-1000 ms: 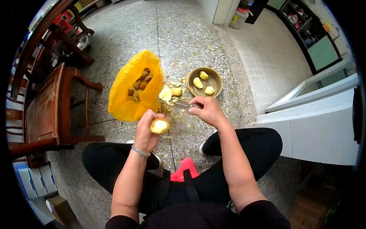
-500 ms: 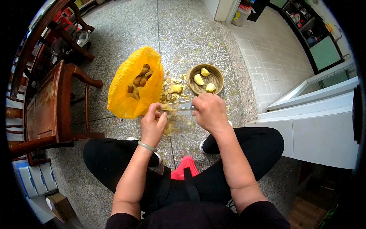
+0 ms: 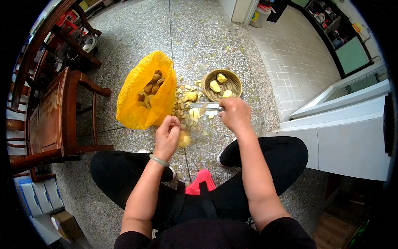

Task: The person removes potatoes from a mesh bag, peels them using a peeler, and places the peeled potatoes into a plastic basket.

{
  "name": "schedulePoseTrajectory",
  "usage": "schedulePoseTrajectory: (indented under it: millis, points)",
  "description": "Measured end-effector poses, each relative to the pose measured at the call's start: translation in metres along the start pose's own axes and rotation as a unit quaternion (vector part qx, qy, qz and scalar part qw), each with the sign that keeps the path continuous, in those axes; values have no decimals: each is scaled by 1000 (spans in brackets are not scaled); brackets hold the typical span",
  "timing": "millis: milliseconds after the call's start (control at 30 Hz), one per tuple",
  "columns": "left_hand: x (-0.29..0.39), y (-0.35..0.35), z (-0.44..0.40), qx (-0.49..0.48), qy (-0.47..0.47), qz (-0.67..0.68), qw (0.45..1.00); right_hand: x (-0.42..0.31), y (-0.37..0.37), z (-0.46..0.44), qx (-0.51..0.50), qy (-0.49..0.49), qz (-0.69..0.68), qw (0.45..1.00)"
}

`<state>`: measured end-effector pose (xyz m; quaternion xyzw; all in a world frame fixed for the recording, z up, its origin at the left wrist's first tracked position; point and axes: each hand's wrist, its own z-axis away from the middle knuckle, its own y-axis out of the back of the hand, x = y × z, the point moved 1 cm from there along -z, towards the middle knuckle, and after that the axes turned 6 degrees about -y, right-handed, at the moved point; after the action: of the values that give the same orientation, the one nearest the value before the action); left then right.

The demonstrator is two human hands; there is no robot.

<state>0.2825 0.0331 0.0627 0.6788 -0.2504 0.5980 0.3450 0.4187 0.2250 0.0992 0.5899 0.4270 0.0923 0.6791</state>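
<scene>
My left hand (image 3: pixel 168 135) has its fingers curled on a yellowish peeled potato (image 3: pixel 184 140), blurred and partly hidden beside the thumb. In my right hand (image 3: pixel 236 114) is a knife, its silver blade (image 3: pixel 205 106) pointing left and smeared by motion. Beneath the blade, potato peelings (image 3: pixel 193 114) lie strewn on the floor. A round woven basket (image 3: pixel 238 83) beyond my right hand holds three peeled potatoes (image 3: pixel 214 86). To the left of the peelings stands an open yellow mesh bag (image 3: pixel 128 103) with several brown unpeeled potatoes (image 3: pixel 155 85) inside.
A wooden chair (image 3: pixel 49 112) stands at the left. White drawers (image 3: pixel 39 197) and a cardboard box (image 3: pixel 66 226) sit at the lower left. To the right are a white sliding door frame (image 3: pixel 340 103) and a tiled floor (image 3: pixel 298 62). A bin (image 3: pixel 259 16) stands at the back.
My right hand has swung outward with the knife, up and to the right, so the blade is apart from my left hand. My left hand has shifted only slightly.
</scene>
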Motion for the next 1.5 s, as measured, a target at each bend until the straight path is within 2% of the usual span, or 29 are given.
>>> schedulePoseTrajectory:
  millis: [67, 133, 267, 333, 400, 467, 567, 633, 767, 833, 867, 900, 933, 967, 1000, 1067, 1100, 1133, 1200, 1267, 1333, 1367, 1400, 1433, 1467, 1500]
  points:
    - [4, -1, 0, -1, -18, 11, 1000, 4, 2, -1, -3, -36, 11, 999]
    - [16, -3, -1, 29, 77, 69, 994, -1, 8, 0, -33, -54, 26, 998]
    - [-3, -4, -2, 15, 145, 136, 980, -16, 9, 5, -28, 2, 28, 999]
    - [0, -4, -2, -10, 271, 126, 954, -20, 3, 6, 2, 40, -9, 999]
    - [1, -8, -2, 8, 267, 164, 950, -24, 2, 7, 13, 62, -23, 998]
    - [5, -9, -4, -24, 308, 207, 928, -27, 1, 7, 25, 78, -37, 996]
    - [5, -12, -3, -20, 315, 261, 912, -33, -3, 9, 41, 94, -47, 994]
    - [14, -17, 2, -42, 317, 279, 906, -34, -13, 11, 96, 110, -1, 989]
    - [20, -21, 4, -70, 318, 291, 899, -9, -30, 6, 90, 76, -2, 993]
    - [17, -18, 3, -64, 308, 331, 890, 1, -33, 3, -10, -53, -150, 987]
    - [16, -17, 2, -63, 308, 331, 890, -3, -29, 2, -11, -51, -151, 987]
    - [16, -16, 1, -31, 315, 342, 885, -11, -21, 2, -102, -79, -227, 965]
    - [15, -15, 1, 0, 322, 351, 879, -19, -12, 3, -192, -106, -300, 928]
    - [12, -14, 0, 5, 313, 349, 883, -30, -3, 5, -295, -152, -411, 849]
    - [11, -14, 1, 5, 313, 349, 883, -33, -4, 7, -296, -152, -410, 849]
    - [12, -13, 1, 12, 327, 368, 871, -42, -8, 13, -312, 8, -434, 845]
    - [11, -11, 0, -26, 301, 360, 883, -43, -13, 14, -341, 25, -383, 858]
    - [13, -12, 1, -25, 300, 360, 883, -48, -15, 18, -313, 65, -385, 866]
    - [28, -15, 1, -54, 274, 440, 854, -44, -28, 16, -291, -8, -427, 856]
    - [30, -12, -2, -133, 213, 478, 842, -34, -25, 13, -280, -116, -533, 790]
    - [23, -6, -4, -74, 277, 395, 873, -29, -20, 10, -250, -182, -594, 743]
    - [-4, -4, -5, -77, 169, 69, 980, -27, -21, 9, -222, -181, -621, 730]
    - [-10, -6, -6, -70, 40, -268, 960, -25, -19, 7, -222, -179, -620, 731]
    - [-14, -8, 3, -46, -40, -478, 876, -23, -17, 7, -215, -172, -632, 724]
    - [-9, -11, 3, -46, -40, -479, 876, -22, -15, 7, -208, -166, -644, 717]
    - [-5, -13, 1, -44, -88, -355, 930, -23, -14, 7, -199, -158, -642, 724]
